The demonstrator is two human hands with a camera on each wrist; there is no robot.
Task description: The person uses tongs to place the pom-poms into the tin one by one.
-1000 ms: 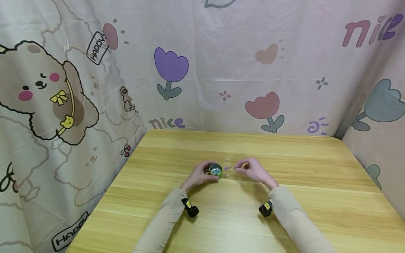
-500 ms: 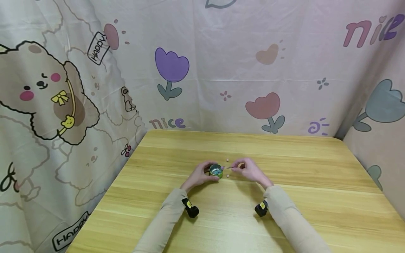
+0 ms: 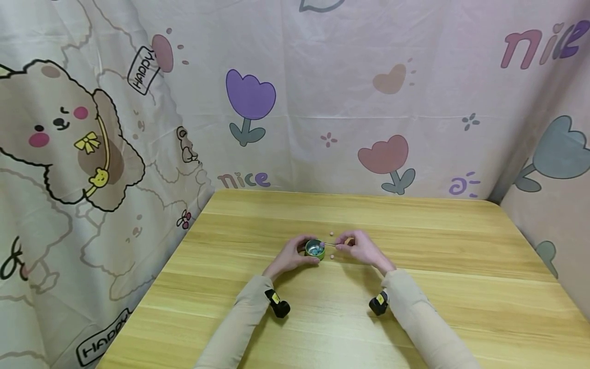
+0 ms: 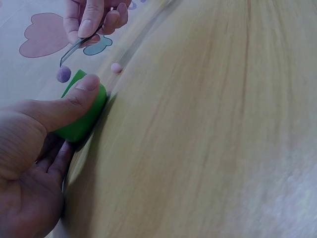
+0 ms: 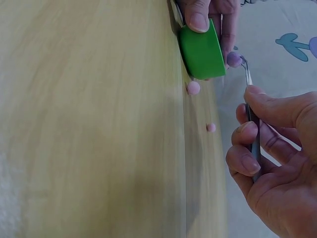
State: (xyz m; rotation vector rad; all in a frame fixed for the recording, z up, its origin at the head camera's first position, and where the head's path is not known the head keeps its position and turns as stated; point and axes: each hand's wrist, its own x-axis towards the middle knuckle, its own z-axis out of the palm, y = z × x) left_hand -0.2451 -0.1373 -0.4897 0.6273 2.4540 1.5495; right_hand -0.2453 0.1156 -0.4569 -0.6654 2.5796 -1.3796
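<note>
A small green tin (image 3: 315, 250) with a silvery inside and several bluish bits in it stands on the table. My left hand (image 3: 293, 254) grips it from the left, thumb on the near side and fingers round the far side. In my right hand (image 3: 362, 248) is a pair of bent-tip tweezers (image 5: 250, 99), held between thumb and fingers. The tweezer tips pinch a purple ball (image 5: 234, 59) at the tin's right rim, above the opening. Two small pink balls lie on the table right of the tin, a nearer one (image 5: 193, 88) and a farther one (image 5: 211, 127).
The wooden table (image 3: 415, 318) spreads out on all sides of the hands. Behind it and at both sides hangs a printed curtain (image 3: 313, 102). A black wrist camera (image 3: 279, 305) sits below the left hand, another black wrist camera (image 3: 379, 303) below the right.
My right hand has moved left, carrying the purple ball in the tweezers from beside the tin to over its rim. The left hand and tin have stayed in place.
</note>
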